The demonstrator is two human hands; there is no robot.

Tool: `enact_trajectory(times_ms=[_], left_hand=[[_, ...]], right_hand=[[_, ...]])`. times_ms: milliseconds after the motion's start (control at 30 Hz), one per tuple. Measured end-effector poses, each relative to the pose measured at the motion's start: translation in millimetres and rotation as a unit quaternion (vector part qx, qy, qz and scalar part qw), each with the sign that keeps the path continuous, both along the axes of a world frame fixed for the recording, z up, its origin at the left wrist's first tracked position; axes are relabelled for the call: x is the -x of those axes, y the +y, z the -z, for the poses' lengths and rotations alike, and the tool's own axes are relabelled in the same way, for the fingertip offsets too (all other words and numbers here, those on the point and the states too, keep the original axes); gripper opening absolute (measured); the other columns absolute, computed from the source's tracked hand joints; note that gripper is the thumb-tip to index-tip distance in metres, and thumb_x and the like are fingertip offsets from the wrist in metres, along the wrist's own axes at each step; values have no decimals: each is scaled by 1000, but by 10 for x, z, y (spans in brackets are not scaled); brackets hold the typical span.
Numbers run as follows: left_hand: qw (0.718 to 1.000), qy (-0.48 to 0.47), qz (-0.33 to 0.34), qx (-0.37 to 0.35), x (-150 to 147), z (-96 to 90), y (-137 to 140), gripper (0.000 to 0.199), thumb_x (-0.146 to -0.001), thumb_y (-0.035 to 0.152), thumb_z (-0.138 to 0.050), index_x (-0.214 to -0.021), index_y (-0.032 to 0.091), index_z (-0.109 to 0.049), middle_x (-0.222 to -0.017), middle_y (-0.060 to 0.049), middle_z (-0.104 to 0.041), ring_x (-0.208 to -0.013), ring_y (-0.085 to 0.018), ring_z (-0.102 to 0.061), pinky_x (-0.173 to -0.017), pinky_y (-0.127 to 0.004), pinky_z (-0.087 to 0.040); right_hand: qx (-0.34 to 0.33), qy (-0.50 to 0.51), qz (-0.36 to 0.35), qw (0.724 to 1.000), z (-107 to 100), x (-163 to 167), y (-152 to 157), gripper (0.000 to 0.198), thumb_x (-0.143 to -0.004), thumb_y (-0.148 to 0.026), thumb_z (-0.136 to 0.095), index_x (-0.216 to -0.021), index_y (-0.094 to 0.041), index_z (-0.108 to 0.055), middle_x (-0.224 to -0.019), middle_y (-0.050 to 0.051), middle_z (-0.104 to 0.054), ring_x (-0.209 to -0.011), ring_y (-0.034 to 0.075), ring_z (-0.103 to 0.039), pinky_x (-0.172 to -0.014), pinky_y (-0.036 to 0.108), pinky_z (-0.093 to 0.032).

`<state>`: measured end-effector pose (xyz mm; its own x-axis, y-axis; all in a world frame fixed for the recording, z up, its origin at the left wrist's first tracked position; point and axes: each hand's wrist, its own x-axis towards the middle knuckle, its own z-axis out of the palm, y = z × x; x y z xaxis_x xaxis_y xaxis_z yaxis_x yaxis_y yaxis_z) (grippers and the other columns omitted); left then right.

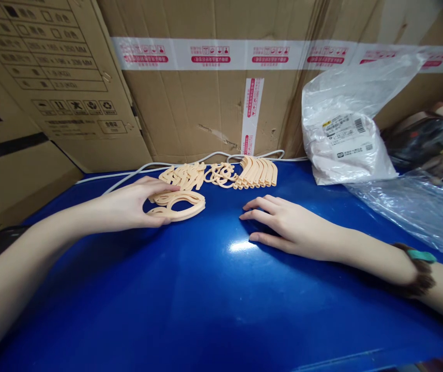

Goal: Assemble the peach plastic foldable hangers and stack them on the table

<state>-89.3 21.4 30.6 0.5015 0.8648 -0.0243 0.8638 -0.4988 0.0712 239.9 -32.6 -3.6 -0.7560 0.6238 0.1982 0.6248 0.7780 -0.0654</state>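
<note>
My left hand (pixel 128 204) is closed around the left end of some curved cream plastic hanger parts (pixel 194 207), with the thumb at the near side and fingers over the far side. An oval gap shows in their middle. Close behind them lies a pile of wavy cream hanger parts (pixel 184 175). To its right are several cream hooks (pixel 221 174), then a row of overlapping curved hanger arms (pixel 258 173). My right hand (pixel 279 222) is palm down over the blue tabletop (pixel 205 299), fingers apart and holding nothing, nearest to the row of arms.
Cardboard boxes (pixel 205 103) wall off the back and left. A white cable (pixel 136 173) runs along the back edge. At the back right stands a white plastic bag (pixel 345 144) with a label, beside clear plastic wrap (pixel 411 206). A dark object (pixel 2 240) sits at the left edge.
</note>
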Motion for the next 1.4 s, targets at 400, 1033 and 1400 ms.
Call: enact_trajectory(times_ms=[400, 1033, 1400], left_hand=[[1000, -6, 20, -11, 4, -10, -23, 62, -86, 50, -53, -141, 22, -43, -142, -11, -45, -128, -30, -46, -109, -46, -33], [987, -136, -39, -81, -58, -267, -109, 48, -96, 32, -35, -139, 13, -43, -141, -8, -47, -131, -26, -40, -112, -43, -25], [984, -68, 154, -54, -578, 260, -408, 49, -98, 41, -36, -142, 21, -39, -146, -5, -45, -135, -22, -39, -112, -40, -32]], right_hand=[[1, -6, 3, 1000, 0, 2, -7, 40, -97, -43, -42, -123, -16, -57, -123, 11, -55, -107, 24, -54, -96, 43, -45], [-4, -5, 3, 1000, 2, 7, -7, 40, -97, -43, -42, -122, -16, -57, -123, 11, -55, -105, 23, -55, -95, 42, -46], [-6, -1, 2, 1000, -8, -3, 4, 41, -95, -43, -46, -122, -14, -56, -122, 13, -57, -107, 24, -57, -95, 41, -47]])
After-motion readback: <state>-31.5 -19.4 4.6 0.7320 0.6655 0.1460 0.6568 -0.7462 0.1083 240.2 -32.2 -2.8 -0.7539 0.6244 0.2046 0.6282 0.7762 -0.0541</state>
